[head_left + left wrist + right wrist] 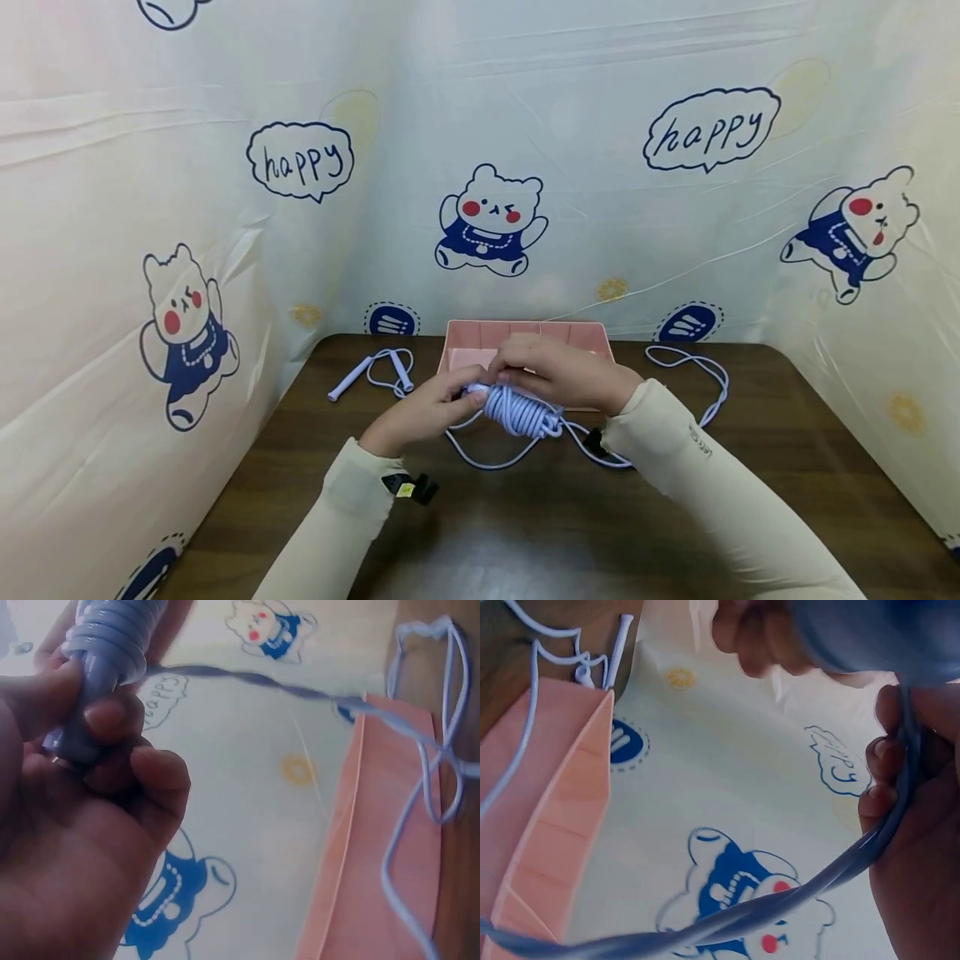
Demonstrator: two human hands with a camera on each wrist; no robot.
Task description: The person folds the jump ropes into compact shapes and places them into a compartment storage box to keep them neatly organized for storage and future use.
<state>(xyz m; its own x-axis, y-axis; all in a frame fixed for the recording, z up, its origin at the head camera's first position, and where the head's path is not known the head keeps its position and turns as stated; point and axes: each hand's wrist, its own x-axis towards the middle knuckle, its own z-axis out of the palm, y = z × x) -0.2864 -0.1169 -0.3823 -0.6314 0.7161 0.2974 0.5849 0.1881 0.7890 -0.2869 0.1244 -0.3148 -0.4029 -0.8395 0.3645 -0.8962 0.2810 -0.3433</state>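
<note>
Left hand [429, 412] grips a handle [99, 675], right hand [570, 373] is curled round the rope [909, 750], both near the box [572, 335] from here.

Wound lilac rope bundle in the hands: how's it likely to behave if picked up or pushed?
The rope bundle probably feels stiff along its middle: its turns wrap a straight handle. It may drag when pushed, since cord runs off it. That cord is likely floppy, judging by the slack loops on the table.
</note>
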